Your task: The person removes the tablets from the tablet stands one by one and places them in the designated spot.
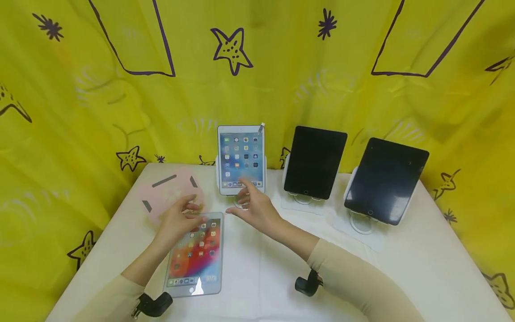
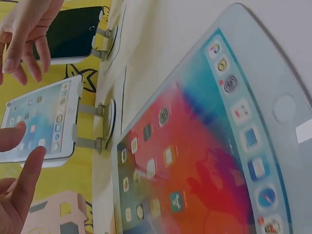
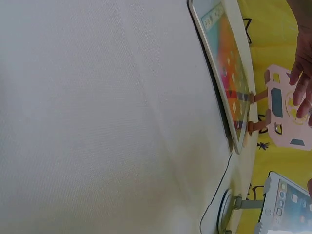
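Note:
My left hand hovers over the upper part of a white tablet that lies face up, its screen lit red and blue. The fingers are loosely bent with nothing between them. A pink tablet stand with dark pads is just behind this hand. My right hand is raised before a second white tablet, upright on a white stand. Its index finger overlaps the lower part of that lit screen in the head view, and the hand holds nothing. In the left wrist view the left fingers are spread apart.
Two black tablets, one in the middle right and one farther right, lean on white stands with dark screens. A small tag sits on the upright white tablet's top corner. A yellow curtain hangs behind the white table.

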`<state>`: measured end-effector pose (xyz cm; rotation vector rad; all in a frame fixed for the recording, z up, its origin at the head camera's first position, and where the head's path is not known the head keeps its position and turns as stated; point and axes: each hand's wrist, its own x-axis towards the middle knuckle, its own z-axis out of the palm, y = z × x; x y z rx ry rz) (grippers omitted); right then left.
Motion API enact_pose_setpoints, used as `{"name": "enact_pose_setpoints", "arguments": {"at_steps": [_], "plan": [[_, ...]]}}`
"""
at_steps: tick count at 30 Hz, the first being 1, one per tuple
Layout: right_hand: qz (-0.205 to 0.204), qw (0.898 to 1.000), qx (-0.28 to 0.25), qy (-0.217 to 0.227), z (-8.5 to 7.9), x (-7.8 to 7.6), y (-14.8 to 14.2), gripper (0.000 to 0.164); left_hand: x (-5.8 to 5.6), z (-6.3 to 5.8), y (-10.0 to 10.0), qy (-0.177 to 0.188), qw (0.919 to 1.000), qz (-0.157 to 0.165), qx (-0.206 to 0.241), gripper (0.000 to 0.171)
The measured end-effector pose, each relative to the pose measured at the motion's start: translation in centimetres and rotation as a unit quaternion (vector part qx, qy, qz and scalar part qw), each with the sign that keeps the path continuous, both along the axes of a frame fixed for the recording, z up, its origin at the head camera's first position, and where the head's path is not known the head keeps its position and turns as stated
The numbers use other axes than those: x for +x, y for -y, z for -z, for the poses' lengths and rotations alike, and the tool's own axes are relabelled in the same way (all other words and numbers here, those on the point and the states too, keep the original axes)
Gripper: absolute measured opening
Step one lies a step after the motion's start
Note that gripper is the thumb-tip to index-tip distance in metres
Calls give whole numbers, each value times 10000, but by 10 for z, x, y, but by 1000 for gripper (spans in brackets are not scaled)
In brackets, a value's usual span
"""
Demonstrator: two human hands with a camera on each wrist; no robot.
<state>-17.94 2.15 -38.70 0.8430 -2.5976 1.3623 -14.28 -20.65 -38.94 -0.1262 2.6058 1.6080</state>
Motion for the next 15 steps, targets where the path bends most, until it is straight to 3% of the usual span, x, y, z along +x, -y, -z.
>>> {"name": "enact_pose_setpoints", "arguments": {"at_steps": [10,15], "plan": [[431,9988,-21,-248,2,-17,-10,89,-18,-4,-17,98,9997,-235,64,77],[734,9966,10,-379,4,-28,-18,91,-30,-2,-21,-305,9983,-439,215,75]]}}
